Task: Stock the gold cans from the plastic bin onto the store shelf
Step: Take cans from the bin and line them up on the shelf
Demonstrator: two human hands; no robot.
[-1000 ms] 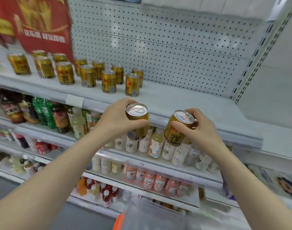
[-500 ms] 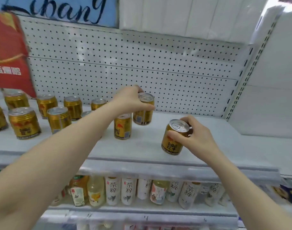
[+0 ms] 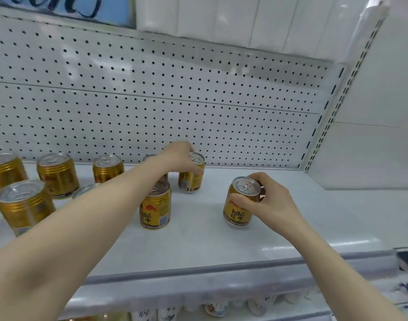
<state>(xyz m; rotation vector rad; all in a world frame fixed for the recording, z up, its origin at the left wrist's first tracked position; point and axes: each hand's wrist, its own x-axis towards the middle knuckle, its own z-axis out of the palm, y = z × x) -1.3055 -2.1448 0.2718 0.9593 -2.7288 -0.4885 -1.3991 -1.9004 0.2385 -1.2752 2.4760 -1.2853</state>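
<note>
Near the pegboard at the back of the white store shelf [image 3: 221, 239], my left hand [image 3: 177, 156] grips a gold can [image 3: 191, 176] from above; the can stands on the shelf. My right hand [image 3: 271, 201] holds a second gold can [image 3: 239, 205] by its top and side, upright on the shelf further forward and to the right. Another gold can [image 3: 155, 207] stands just left of my left forearm's line, between the two. Several more gold cans [image 3: 57, 174] are lined up in rows on the left part of the shelf. The plastic bin is out of view.
A white pegboard back panel [image 3: 198, 107] rises behind the shelf. The shelf's slotted upright [image 3: 325, 126] and a white side panel close off the right. Bottles on the lower shelf [image 3: 170, 313] peek out under the front edge. Bare shelf surface lies to the right of my right hand.
Both hands rose from below the shelf edge with a can each and have set them down on the shelf, the left one at the back and the right one further forward.
</note>
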